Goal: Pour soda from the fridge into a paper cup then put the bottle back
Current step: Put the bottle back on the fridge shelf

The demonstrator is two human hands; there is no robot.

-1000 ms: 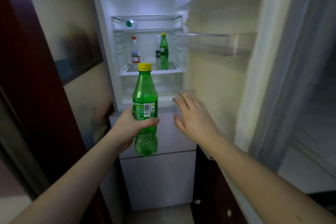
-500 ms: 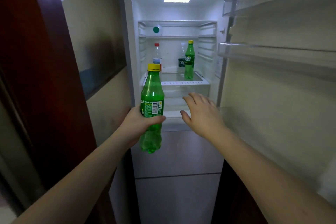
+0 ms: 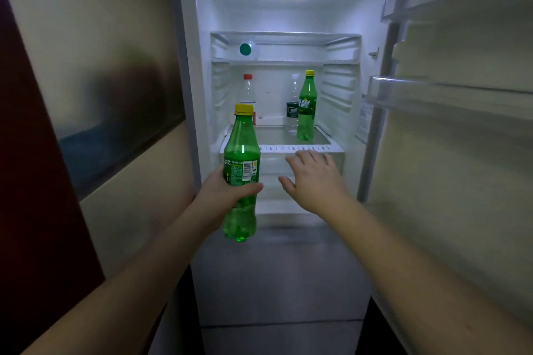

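Note:
My left hand (image 3: pixel 223 196) grips a green soda bottle (image 3: pixel 241 153) with a yellow cap, upright, just in front of the open fridge (image 3: pixel 202 37). The bottle holds soda in its lower part. My right hand (image 3: pixel 314 179) is stretched forward to the right of the bottle, fingers straight and spread, holding nothing, near the front edge of the glass shelf (image 3: pixel 277 135). No paper cup is in view.
On the glass shelf stand a second green bottle (image 3: pixel 306 106), a clear bottle with a dark label (image 3: pixel 293 106) and a red-capped bottle (image 3: pixel 248 89). The open fridge door (image 3: pixel 461 153) with clear racks is at right. A dark red panel (image 3: pixel 34 181) stands at left.
The view has closed in on the fridge, which now looks larger and more central. Both hands and the bottle have moved forward toward the shelf opening.

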